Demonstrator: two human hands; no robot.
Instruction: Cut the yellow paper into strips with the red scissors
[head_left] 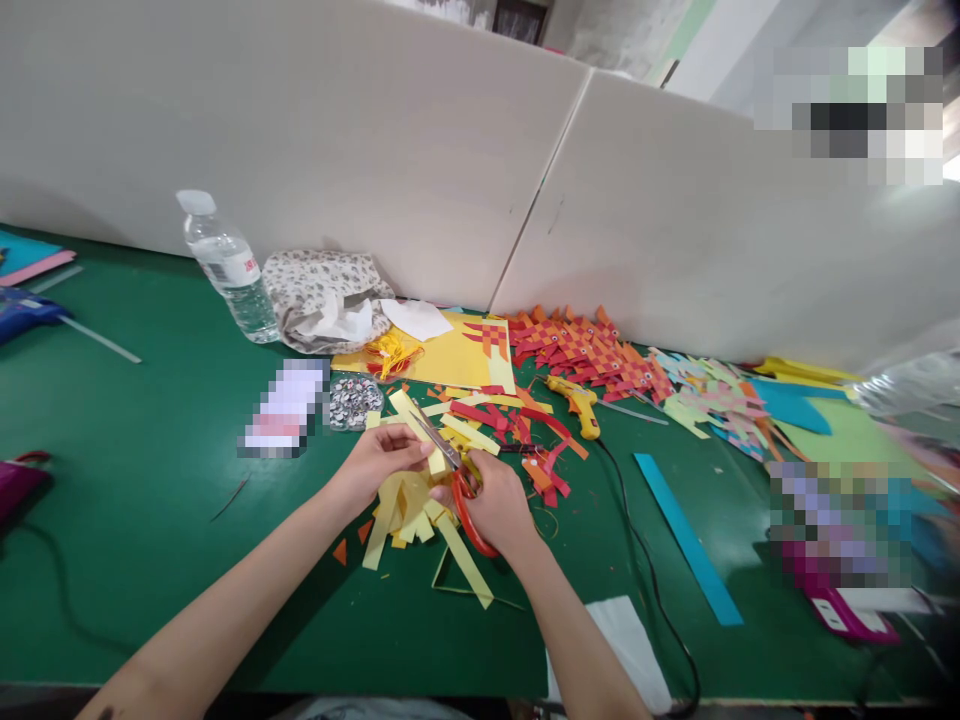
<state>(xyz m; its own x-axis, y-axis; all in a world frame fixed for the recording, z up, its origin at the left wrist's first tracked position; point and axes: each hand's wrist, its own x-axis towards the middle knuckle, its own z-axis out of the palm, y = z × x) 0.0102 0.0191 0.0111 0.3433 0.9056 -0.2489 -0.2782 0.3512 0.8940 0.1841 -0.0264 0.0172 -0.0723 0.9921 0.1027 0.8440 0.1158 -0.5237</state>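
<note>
My left hand pinches a pale yellow paper strip between thumb and fingers. In my right hand is a pair of scissors with red handles, its metal blades pointing up and left beside the strip. Whether the blades touch the paper I cannot tell. Below both hands lies a loose heap of yellow paper strips. Red and orange paper strips lie just beyond the scissors, and a small red and orange woven paper piece sits to their right.
A yellow glue gun with a black cord lies right of the strips. Behind are piled woven paper fish, a box of googly eyes and a water bottle. A blue strip lies at right. A grey partition closes the back.
</note>
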